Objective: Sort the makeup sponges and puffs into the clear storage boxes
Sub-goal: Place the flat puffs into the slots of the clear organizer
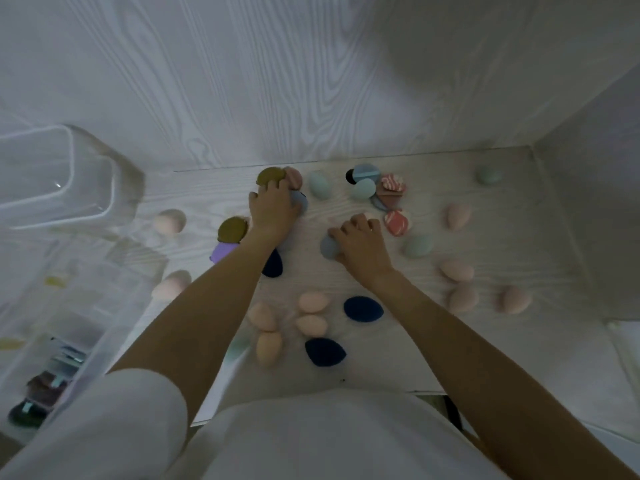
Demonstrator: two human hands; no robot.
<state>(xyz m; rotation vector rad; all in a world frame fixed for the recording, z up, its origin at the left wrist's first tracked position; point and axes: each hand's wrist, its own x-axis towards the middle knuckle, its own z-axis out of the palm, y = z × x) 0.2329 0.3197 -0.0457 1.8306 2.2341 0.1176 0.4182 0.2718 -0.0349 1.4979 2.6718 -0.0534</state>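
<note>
Makeup sponges and puffs lie scattered on a pale wood-grain table (502, 209). My left hand (272, 209) rests on a grey-blue puff (301, 202), fingers curled beside an olive puff (270, 175) and a pink one (294, 176). Nearer the middle, my right hand (362, 239) grips another grey-blue puff (329, 247). Several peach egg sponges (311, 302) and navy teardrop puffs (363, 308) lie close to me. A clear storage box (69, 174) stands at the left, with a clear drawer unit (69, 341) below it.
A pile of blue, brown and marbled red puffs (379, 188) sits at the back. Mint egg sponges (417, 245) and pink ones (457, 216) dot the right side. Walls close in behind and on the right. An olive puff (232, 229) over a purple puff (223, 252) lies left.
</note>
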